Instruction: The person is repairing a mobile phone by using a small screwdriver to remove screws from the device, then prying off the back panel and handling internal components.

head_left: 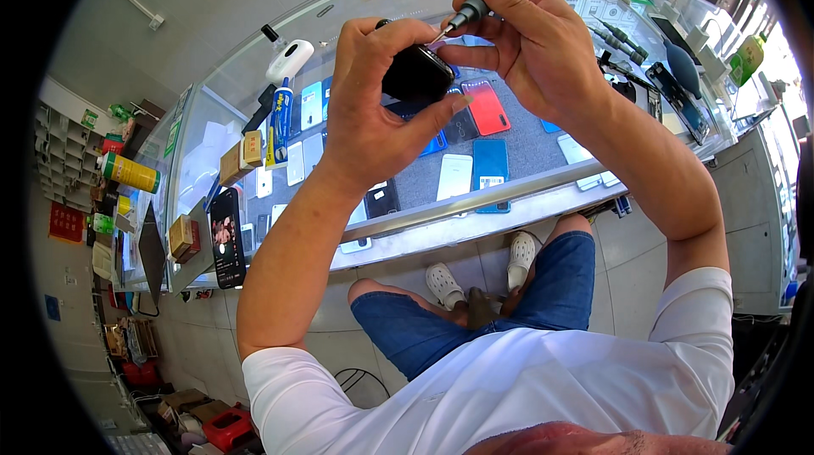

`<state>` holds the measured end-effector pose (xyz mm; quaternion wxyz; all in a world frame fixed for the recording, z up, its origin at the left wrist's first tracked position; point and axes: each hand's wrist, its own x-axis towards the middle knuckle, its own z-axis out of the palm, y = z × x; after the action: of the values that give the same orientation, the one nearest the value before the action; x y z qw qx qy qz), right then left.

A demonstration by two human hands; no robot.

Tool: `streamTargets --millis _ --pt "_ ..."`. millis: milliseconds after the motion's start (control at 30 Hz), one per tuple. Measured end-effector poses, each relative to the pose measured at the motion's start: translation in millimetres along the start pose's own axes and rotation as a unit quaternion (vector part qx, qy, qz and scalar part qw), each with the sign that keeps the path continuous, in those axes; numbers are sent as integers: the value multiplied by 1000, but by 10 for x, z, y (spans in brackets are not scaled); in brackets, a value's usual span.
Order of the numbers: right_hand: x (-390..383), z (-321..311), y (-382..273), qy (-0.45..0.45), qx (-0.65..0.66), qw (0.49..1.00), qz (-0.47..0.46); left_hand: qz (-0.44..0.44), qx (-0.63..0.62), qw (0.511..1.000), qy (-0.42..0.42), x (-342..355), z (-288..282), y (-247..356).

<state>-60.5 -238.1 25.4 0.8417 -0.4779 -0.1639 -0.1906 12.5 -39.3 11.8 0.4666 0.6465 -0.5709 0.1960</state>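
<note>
Our white shirt [500, 387] lies nearest us, spreading across the lower part of the view. Beyond it we have a glass counter [551, 181], its metal-trimmed near edge running below our raised forearms [297, 264], with rows of phones [486, 107] showing below the hands. Our left hand [369, 94] curves around a black device [417, 75], pinching it by its rim: index finger along the upper edge, thumb at the lower one. It sits tilted in that grip, raised over the counter and well in from the near edge. Our right hand [551, 52] works just beside it, with open room outward to a blue bulb [681, 67]; leftward, a gap separates our left hand from a blue-and-yellow tube [280, 126]. Thumb and fingers of our right hand pinch a grey screwdriver [475, 12], its thin shaft slanting to the device's upper edge; we cannot tell whether its tip touches.
</note>
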Motion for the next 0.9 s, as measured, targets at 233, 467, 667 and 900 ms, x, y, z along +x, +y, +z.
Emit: streamTargets --millis 233,467,667,900 --pt "-53 103 -28 39 -9 999 -13 45 43 998 -16 19 -34 -38" --pt "-39 118 -293 71 -46 996 -21 34 62 997 -3 30 -51 -55" --pt "-89 179 -337 23 -168 975 -140 16 48 999 -15 18 -35 -5" --pt "-89 98 -283 -25 -221 950 -219 22 6 999 -28 7 -6 -24"
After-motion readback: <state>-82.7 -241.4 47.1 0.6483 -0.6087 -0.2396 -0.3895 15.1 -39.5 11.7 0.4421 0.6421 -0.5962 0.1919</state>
